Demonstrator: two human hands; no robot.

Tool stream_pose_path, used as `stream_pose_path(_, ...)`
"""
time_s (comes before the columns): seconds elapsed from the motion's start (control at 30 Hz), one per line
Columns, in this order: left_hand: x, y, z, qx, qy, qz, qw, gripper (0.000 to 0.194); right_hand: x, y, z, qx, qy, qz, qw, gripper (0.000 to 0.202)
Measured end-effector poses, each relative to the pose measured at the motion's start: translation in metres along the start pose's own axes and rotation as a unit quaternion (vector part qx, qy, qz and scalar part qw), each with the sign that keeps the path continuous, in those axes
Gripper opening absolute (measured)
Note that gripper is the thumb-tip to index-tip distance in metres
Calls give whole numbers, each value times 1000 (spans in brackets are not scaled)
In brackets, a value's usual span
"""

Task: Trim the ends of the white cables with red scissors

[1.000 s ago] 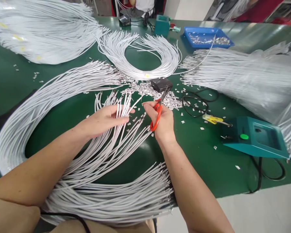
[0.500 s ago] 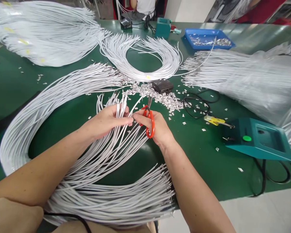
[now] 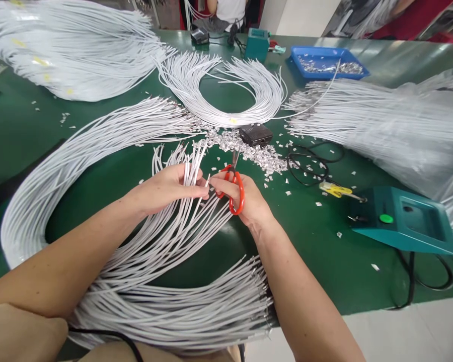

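In my left hand [image 3: 169,186] is a small group of white cables [image 3: 189,176], held between thumb and fingers with their ends sticking up. One cable end [image 3: 207,182] stands apart between my two hands, close to both thumbs. My right hand [image 3: 245,196] is closed around red-handled scissors [image 3: 237,193], whose blades point away from me. The right fingertips come close to that cable end; whether they touch it I cannot tell. Below my hands a loose bundle of white cables [image 3: 162,251] sweeps down to the left.
Small silvery scraps [image 3: 266,158] lie around a black box [image 3: 255,134]. A cable coil [image 3: 230,119], a scrap-filled blue tray [image 3: 298,65] and wrapped cables [image 3: 400,115] lie beyond. On the right stands a green device [image 3: 403,216] beside yellow-handled pliers [image 3: 335,189]. A person [image 3: 230,11] sits at the back.
One cable, which stood tall between my hands, now shows its end lower, near my thumbs. My right hand has shifted slightly right with the scissors; the whole view has shifted slightly too.
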State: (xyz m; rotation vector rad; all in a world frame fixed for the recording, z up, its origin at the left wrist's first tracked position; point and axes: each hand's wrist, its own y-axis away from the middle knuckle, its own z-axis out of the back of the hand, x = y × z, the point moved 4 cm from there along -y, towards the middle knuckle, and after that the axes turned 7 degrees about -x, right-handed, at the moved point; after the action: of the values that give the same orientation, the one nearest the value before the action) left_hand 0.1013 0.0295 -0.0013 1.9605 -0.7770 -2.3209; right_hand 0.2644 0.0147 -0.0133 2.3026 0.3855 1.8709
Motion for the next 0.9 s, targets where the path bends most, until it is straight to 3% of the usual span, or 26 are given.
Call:
stream_pose_path(0.2,0,1,-3,-9,46,-6,999,25,0,0,-5,62,-39,-11,997,18)
stream_pose_path(0.4,-2,2,-3,-35,11,-19,999,27,3,3,-5,14,-33,19,999,20)
stream_pose_path(0.5,-3,1,-1,-53,18,-34,998,27,3,2,1,-11,56,39,998,19)
stream_pose_path(0.57,-3,0,1,-73,19,-37,996,29,2,1,6,-46,179,54,981,19)
stream_pose_path(0.67,-2,1,3,-102,15,-38,994,32,-1,1,9,-72,344,73,933,20)
stream_pose_path(0.9,-2,2,4,-145,-76,-64,984,29,-4,2,2,-81,469,120,871,32)
